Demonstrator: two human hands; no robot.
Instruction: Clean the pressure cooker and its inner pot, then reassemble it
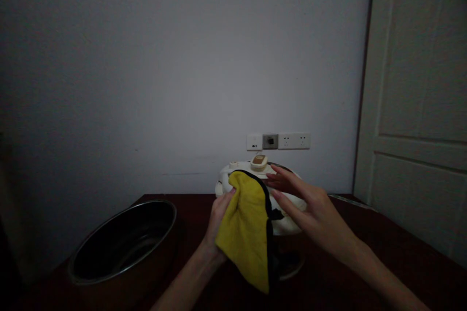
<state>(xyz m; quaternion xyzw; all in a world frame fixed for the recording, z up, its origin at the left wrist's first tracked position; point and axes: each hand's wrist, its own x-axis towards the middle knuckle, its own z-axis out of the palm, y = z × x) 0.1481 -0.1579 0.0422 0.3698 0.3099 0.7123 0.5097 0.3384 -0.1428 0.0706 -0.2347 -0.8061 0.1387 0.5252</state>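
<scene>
Behind a dark red table point(195, 218) rises a pale, dimly lit wall point(182, 58). Held up over the near part of the table is a yellow cloth point(244, 233) with a black edge, in front of a white cooker point(288, 223). The person's left hand point(217, 221) grasps it from the left, the thumb pressing a crease into its upper part; that single pinch probably explains why the rest drapes loosely to a low corner. The right hand point(317, 214) is unclenched, thumb and fingers parted beside the black edge; whether a fingertip touches the fabric cannot be told. Kept free of any grip, it seems placed to steady or turn the cloth. What lies in the dark below the edge is too dim to name.

On top of the cooker sits a cream and brown handle point(259, 162); a small mark on it is too small to read. To the left stands an open dark pot point(109, 233) with a shiny rim, well apart from the cooker, perhaps so both hands have room. Low on the wall, sockets point(294, 141) show no readable brand. Farther right is a panelled door point(423, 107).
</scene>
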